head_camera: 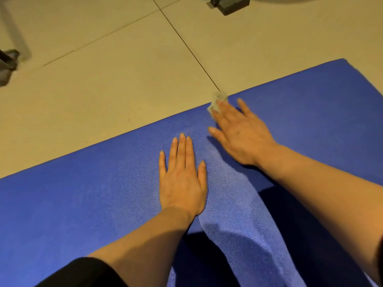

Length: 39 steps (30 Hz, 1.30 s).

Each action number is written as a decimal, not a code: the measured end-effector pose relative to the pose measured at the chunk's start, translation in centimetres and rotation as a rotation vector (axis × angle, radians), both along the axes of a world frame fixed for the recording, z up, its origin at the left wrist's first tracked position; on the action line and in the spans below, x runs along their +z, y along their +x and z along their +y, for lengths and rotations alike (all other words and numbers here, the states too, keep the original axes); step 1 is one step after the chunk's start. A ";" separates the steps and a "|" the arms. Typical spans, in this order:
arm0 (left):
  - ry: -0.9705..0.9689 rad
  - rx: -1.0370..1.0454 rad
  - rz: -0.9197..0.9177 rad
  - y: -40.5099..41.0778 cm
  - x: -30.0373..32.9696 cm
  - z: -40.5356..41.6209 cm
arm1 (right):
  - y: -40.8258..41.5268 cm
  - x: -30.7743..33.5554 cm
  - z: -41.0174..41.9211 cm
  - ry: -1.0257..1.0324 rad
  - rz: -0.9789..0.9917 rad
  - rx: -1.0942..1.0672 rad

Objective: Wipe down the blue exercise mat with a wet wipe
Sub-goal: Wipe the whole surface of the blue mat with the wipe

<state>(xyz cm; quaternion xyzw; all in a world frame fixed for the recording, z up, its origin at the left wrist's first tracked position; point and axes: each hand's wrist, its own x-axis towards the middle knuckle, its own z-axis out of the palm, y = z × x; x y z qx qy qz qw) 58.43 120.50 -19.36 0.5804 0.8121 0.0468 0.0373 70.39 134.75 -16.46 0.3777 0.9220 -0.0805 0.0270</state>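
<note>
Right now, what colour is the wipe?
Pale whitish-grey wipe, under the right hand's fingertips; head view.

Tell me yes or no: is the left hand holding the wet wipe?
No: the left hand lies flat and bare on the blue mat, while the wet wipe sits under the right hand's fingers.

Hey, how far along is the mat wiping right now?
Partly done, it seems. A paler, damp-looking band runs across the mat from the near edge between the arms to the far edge. In hand: the right hand presses the wipe flat at the far edge, while the left hand rests flat on the mat. Left: the darker areas to either side look unwiped.
</note>
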 end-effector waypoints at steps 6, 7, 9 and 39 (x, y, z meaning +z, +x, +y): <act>-0.008 0.009 -0.010 0.0 0.0 -0.2 | -1.9 -0.4 -3.0 -0.035 0.049 -0.042; -0.012 0.009 -0.007 0.0 0.0 -0.3 | -1.9 -0.4 -3.8 -0.043 0.066 0.033; -0.024 0.008 -0.007 0.1 0.2 -0.2 | -0.6 -0.4 -3.8 -0.039 0.084 0.133; -0.070 0.014 0.005 -0.1 0.6 0.1 | 5.2 -1.1 -6.5 0.022 0.085 -0.100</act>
